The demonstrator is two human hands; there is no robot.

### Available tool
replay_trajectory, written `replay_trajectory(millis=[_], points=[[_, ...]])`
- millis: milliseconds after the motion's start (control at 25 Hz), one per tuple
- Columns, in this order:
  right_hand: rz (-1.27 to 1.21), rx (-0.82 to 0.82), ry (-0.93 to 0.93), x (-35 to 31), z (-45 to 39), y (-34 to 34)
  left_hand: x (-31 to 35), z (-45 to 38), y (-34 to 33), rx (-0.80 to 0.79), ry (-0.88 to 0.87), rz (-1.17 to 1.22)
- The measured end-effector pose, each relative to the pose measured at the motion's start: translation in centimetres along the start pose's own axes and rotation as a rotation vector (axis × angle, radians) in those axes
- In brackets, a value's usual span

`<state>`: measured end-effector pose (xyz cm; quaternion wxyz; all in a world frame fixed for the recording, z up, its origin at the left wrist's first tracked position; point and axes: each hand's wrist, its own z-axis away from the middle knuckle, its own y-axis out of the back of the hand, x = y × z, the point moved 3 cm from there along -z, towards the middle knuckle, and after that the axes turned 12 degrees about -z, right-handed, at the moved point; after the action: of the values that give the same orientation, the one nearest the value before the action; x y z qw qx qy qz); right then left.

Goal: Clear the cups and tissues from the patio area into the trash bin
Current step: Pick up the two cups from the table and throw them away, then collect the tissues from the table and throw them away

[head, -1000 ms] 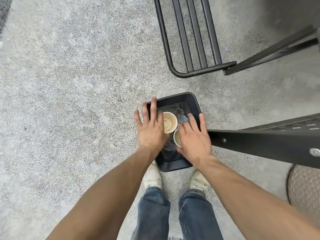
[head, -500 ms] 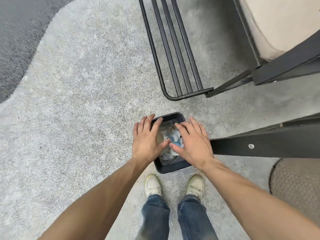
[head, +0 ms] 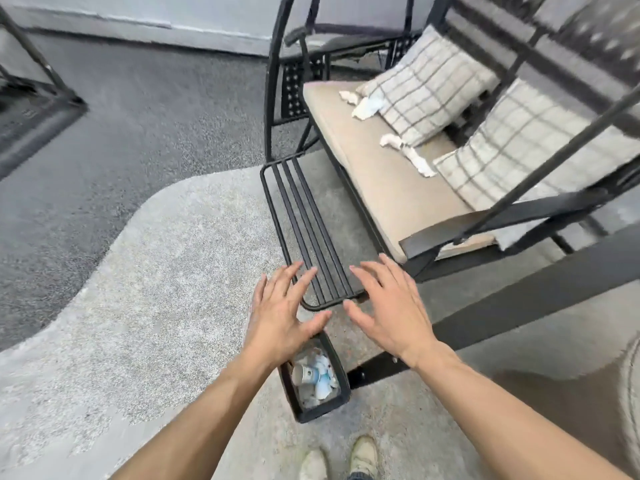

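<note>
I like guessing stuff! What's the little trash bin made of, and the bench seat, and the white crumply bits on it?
The trash bin looks like dark plastic: thin, smooth, slightly shiny walls. The seat cushion looks like tan woven fabric, matte and soft-edged, on a frame of black painted metal, judging by its thin bent tubes. The white bits look like crumpled tissue paper.

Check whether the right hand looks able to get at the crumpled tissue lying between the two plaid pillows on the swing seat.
Probably yes, with a step or lean forward. The right hand is open and empty, and the tissue lies exposed on the seat cushion; only the swing's black arm bar sits near that path.
</note>
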<state>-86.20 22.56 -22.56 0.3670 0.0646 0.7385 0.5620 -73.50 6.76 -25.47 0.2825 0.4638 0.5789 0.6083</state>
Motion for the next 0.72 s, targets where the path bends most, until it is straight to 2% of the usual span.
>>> replay_trajectory(millis=[160, 320, 720], points=[[0.086, 0.132, -0.034, -1.1, 2.6, 9.3, 5.1, -2.0, 6.6, 0.099, -0.193, 0.039], [0.125, 0.294, -0.176, -0.6, 8.6, 16.1, 11.3, -2.9, 10.7, 0.112, -0.414, 0.041], [0.197, 0.580, -0.657, 5.6, 28.6, 26.2, 32.1, -1.2, 12.8, 0.051, -0.966, 0.115]])
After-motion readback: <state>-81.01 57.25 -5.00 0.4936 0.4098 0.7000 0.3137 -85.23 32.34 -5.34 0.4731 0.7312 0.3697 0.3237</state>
